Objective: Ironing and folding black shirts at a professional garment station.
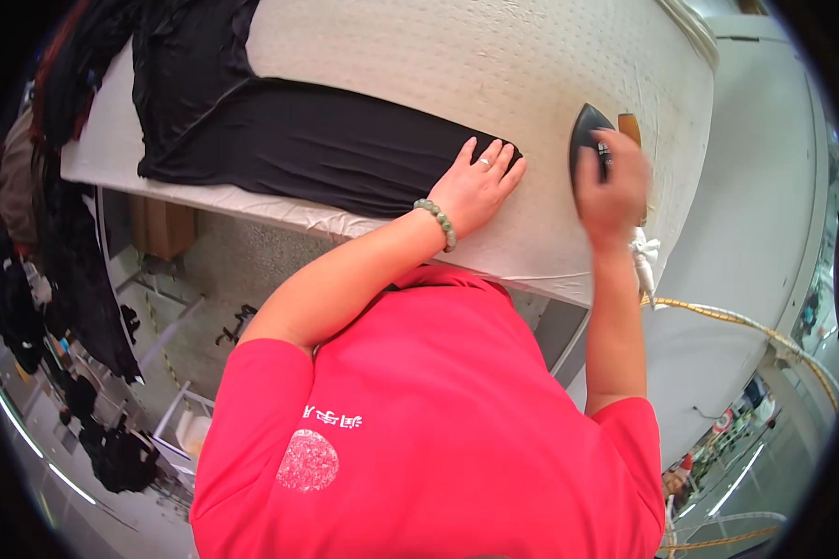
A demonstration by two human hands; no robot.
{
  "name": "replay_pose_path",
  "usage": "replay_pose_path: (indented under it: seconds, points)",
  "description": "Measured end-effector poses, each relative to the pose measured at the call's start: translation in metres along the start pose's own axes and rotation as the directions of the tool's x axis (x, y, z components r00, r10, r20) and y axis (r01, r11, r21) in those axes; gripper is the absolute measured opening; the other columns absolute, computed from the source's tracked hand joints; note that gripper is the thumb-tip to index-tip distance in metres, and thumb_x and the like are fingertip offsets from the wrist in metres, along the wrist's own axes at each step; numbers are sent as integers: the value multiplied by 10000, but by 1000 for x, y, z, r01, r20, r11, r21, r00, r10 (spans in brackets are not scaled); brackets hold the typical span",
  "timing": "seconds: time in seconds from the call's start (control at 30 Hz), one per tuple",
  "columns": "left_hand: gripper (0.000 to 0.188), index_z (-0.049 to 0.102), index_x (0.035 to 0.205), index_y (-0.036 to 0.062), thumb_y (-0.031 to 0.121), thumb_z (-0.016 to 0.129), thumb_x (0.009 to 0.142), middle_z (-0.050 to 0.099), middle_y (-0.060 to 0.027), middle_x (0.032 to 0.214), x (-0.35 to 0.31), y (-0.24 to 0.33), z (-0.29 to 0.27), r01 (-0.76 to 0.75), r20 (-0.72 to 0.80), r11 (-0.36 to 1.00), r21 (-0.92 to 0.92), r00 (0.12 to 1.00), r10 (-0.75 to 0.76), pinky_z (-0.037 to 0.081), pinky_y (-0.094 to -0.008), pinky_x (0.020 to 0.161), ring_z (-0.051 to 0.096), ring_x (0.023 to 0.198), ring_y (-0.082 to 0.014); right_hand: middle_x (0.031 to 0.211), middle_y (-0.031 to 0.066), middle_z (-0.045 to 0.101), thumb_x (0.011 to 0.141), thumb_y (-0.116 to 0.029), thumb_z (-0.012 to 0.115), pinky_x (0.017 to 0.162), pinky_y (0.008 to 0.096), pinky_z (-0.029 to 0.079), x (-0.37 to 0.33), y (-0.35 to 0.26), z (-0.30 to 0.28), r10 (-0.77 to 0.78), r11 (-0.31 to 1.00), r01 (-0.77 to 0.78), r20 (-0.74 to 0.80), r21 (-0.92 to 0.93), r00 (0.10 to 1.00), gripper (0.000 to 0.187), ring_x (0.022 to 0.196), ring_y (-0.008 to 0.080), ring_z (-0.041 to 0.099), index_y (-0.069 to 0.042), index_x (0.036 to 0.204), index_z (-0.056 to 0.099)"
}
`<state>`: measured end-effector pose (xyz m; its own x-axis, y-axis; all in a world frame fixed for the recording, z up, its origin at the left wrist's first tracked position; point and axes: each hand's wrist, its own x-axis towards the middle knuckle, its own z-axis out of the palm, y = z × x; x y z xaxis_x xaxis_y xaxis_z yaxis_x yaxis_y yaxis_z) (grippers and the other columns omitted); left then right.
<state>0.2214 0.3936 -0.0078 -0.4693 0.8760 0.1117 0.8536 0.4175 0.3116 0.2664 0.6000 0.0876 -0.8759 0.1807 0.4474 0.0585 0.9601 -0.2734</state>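
Note:
A black garment (317, 140) lies spread over the pale padded ironing table (419, 56), with a sleeve or leg stretching toward the right and some creases in it. My left hand (475, 186) rests flat on the end of that stretch, fingers spread, a ring and a green bead bracelet on it. To the right, my right hand (617, 186) is closed around the handle of a dark iron (584, 126), slightly blurred. The iron sits on the table cover, apart from the garment, its tip pointing away from me. The grip partly hides the handle.
Behind the iron's right side stands a brown piece (630, 126). A white cloth knot (643, 252) hangs at the table's right corner, near a yellow-and-white hose (718, 315). Dark clothes (75, 252) hang at the left. Under the table is a cardboard box (163, 226).

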Motion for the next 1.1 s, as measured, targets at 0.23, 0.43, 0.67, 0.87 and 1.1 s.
replay_pose_path:
  seconds: [0.23, 0.43, 0.67, 0.87, 1.1]
  points:
    - [499, 470, 1449, 40, 181, 479, 970, 505, -207, 1471, -5, 9, 6, 37, -44, 996, 78, 998, -34, 355, -588, 1118, 477, 1376, -324, 1003, 123, 727, 895, -357, 710, 855, 425, 524, 18, 41, 5, 710, 705, -634, 316, -319, 630, 378, 965, 326, 688, -69, 1138, 684]
    - [417, 577, 1324, 53, 194, 524, 935, 583, -151, 1365, -5, 18, 2, 69, 31, 992, 110, 997, -72, 439, -516, 1036, 552, 1245, -288, 992, 208, 728, 885, -395, 710, 815, 473, 546, 63, 6, 61, 215, 974, -153, 485, -165, 848, 488, 948, 403, 699, -143, 1300, 651]
    - [461, 573, 1348, 53, 234, 523, 927, 570, -187, 1398, -36, 12, 48, 81, -129, 982, 172, 990, -59, 412, -538, 1066, 523, 1296, -295, 954, 190, 731, 816, -159, 737, 760, 457, 558, 86, -74, 124, -283, 959, 218, 544, 184, 790, 530, 910, 395, 704, -164, 1334, 628]
    - [437, 569, 1315, 33, 222, 515, 925, 592, -183, 1340, -38, 13, 67, 123, -49, 968, 218, 992, -115, 421, -527, 1041, 546, 1235, -291, 959, 210, 720, 819, -178, 720, 772, 476, 548, 77, -111, 128, -342, 938, 283, 687, 202, 642, 512, 912, 419, 689, -169, 1322, 625]
    - [389, 573, 1261, 29, 222, 519, 928, 590, -168, 1329, -54, -1, 70, 69, -176, 980, 188, 984, -36, 456, -495, 990, 576, 1169, -300, 956, 206, 716, 818, -192, 714, 769, 494, 538, 68, -80, 139, -255, 951, 291, 798, 104, 546, 441, 895, 425, 677, -93, 1239, 629]
